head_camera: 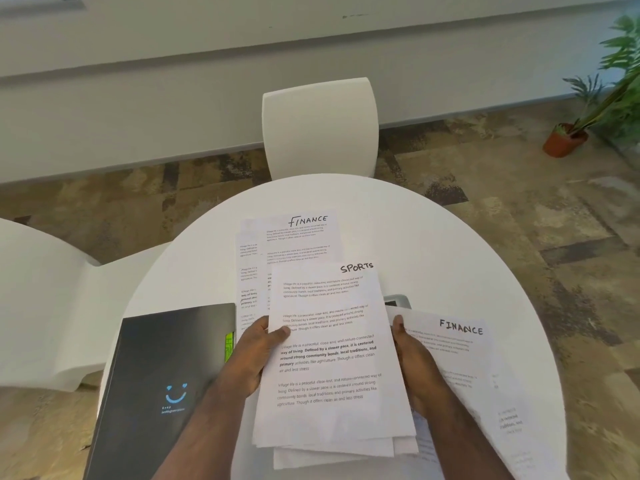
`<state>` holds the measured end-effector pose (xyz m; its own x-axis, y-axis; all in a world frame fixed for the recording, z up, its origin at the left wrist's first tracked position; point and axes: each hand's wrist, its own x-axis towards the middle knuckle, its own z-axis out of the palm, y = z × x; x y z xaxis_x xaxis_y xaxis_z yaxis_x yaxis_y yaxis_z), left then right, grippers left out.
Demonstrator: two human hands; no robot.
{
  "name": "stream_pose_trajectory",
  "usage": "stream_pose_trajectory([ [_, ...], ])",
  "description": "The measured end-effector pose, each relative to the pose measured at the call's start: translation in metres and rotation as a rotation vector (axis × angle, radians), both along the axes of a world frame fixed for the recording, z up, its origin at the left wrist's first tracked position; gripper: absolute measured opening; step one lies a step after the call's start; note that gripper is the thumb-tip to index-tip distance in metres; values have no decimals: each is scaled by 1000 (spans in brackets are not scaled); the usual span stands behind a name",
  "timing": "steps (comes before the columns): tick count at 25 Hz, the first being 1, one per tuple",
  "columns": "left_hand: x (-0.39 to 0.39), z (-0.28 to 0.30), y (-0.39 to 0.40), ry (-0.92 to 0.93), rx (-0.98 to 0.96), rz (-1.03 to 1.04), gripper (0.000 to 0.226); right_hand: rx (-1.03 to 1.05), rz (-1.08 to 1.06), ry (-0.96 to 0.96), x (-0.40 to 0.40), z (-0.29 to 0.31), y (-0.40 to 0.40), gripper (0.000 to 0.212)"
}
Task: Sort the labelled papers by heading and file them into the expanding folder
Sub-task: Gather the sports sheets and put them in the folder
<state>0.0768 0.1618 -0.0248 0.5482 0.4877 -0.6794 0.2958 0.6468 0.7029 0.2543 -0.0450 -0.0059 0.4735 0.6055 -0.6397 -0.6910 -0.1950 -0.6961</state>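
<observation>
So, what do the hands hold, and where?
Both hands, left and right, hold the paper stack topped SPORTS, gripping its left and right side edges.

a sheaf of printed sheets topped by one headed sports [332, 351] is held upright-tilted, a finance sheet [301, 237] lies beyond, another finance sheet [460, 344] right, the closed dark expanding folder [162, 382] left.
</observation>
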Motion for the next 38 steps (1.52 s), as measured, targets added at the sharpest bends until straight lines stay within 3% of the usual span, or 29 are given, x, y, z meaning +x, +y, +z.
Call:
stream_pose_trajectory([
  [2, 6, 0, -4, 11, 119, 26, 27, 62, 27, 41, 1, 1, -6, 30],
  [4, 15, 3, -8, 20, 180, 31, 28, -46, 120, -100, 3, -3, -10, 27],
  [7, 33, 8, -12, 131, 344, -34, 32, -169, 22, -232, 12, -8, -23, 31],
  [8, 38, 5, -11, 228, 514, -114, 41, -163, -48, -250, 17, -8, -31, 30],
  [10, 45, -6, -11, 503, 919, -477, 58, -144, -190, -261, 27, -8, -50, 30],
  [12, 49, -16, -15, 684, 1086, -835, 68, -117, -285, -243, 33, -11, -70, 32],
  [15, 54, -25, -25, 730, 1112, -1071, 70, -115, -352, -246, 33, -12, -90, 34],
  [24, 51, -36, -48, 552, 1417, -1202, 64, -125, -468, -252, 21, -15, -105, 33],
  [34, 44, -16, -43, 400, 1380, -1004, 26, -111, -476, -243, 23, -5, -101, 37],
  [38, 33, -11, -52, 291, 1250, -1084, 61, -123, -479, -248, 23, -4, -101, 35],
])
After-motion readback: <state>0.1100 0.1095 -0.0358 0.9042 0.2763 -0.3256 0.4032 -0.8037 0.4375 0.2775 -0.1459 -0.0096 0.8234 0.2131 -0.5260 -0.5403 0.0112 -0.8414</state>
